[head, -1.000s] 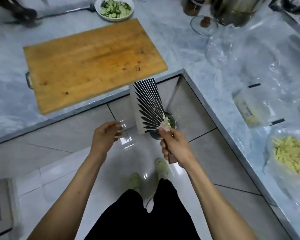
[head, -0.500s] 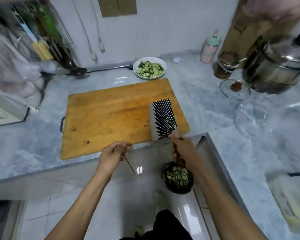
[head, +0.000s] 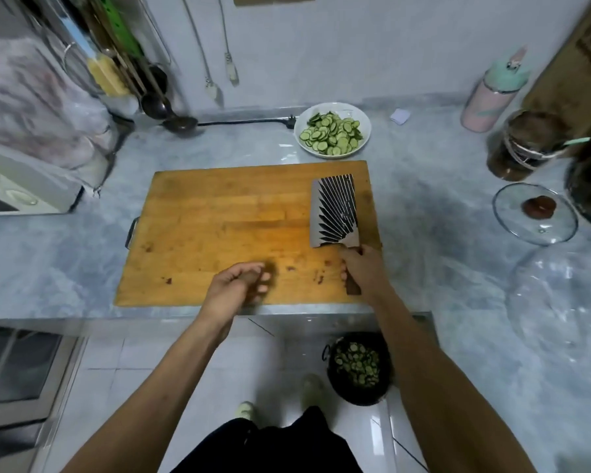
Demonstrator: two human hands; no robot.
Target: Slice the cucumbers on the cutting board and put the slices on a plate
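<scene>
Both my hands have come up from over the floor to the cutting board (head: 226, 227): my right hand (head: 362, 269) is clamped around the handle of the cleaver (head: 335, 211), whose broad blade now lies over the board's right end, and my left hand (head: 234, 286) hovers loosely curled and empty above the near edge, apart from the right. Beyond the board's far right corner, well away from both hands, the white plate (head: 364, 122) of cucumber slices (head: 331, 134) sits on the grey counter (head: 65, 261). Below the counter edge, a black bin (head: 357, 368) on the floor holds more green slices.
</scene>
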